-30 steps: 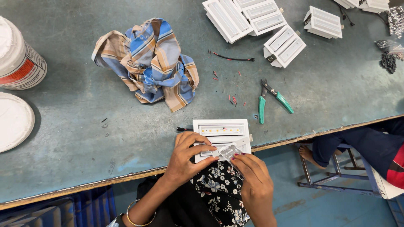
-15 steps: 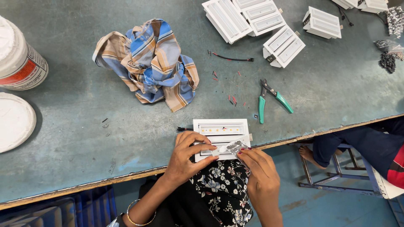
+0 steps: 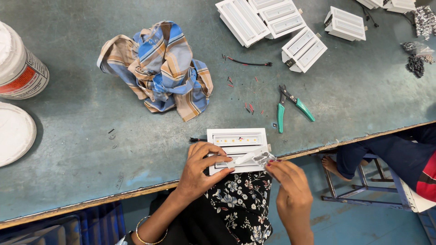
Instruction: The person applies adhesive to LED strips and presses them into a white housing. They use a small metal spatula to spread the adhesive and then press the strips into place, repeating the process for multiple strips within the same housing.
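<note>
The right hand (image 3: 293, 190) pinches a small clear film strip (image 3: 254, 157) in its fingers (image 3: 274, 162), while the left hand (image 3: 202, 170) fingers press down on the white slotted panel (image 3: 236, 143) at the counter (image 3: 91, 136) edge. The panel overhangs the edge, so a hard tug could tip it off; the thin film might tear or stick back.

Left hand (image 3: 200, 168) pressing down a white light panel (image 3: 236, 140) at the table (image 3: 91, 149) edge. Right hand (image 3: 290, 186) pinching a small clear strip (image 3: 256, 157) beside it.
</note>
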A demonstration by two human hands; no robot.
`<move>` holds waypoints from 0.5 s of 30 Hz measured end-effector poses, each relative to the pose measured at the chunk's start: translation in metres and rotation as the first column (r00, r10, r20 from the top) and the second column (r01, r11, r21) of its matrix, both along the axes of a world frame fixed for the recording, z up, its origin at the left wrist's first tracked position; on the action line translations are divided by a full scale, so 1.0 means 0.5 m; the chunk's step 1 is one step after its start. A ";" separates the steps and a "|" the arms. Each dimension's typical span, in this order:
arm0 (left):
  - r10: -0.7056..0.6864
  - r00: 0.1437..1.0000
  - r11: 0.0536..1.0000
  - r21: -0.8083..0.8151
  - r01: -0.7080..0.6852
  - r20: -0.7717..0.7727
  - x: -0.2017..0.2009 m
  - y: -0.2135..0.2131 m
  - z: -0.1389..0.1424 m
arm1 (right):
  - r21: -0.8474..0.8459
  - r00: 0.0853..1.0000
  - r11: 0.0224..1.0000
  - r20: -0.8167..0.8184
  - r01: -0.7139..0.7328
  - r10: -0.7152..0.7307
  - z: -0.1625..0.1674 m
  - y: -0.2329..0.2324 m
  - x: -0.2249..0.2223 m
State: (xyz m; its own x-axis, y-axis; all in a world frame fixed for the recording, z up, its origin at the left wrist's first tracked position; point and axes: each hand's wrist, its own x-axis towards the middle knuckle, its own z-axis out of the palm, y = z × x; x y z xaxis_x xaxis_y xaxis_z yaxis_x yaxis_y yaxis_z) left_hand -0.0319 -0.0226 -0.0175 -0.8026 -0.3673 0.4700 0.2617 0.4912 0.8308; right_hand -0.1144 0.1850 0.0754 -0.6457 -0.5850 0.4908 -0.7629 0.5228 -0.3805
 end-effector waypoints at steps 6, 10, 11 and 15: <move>0.003 1.000 1.000 0.004 -0.003 0.004 0.000 0.000 -0.004 | -0.048 0.999 0.998 -0.018 0.050 -0.051 -0.030 0.000 -0.008; -0.005 1.000 1.000 0.007 0.005 0.015 0.002 -0.001 -0.005 | -0.066 0.997 0.995 -0.037 0.068 -0.071 -0.055 0.004 -0.001; -0.008 1.000 1.000 0.006 0.008 0.013 0.002 -0.001 -0.005 | -0.076 0.996 0.994 -0.038 0.074 -0.077 -0.061 0.005 0.003; -0.015 1.000 1.000 0.001 0.015 0.010 0.002 -0.003 -0.005 | -0.118 0.997 0.991 -0.034 0.066 -0.070 -0.086 0.007 0.011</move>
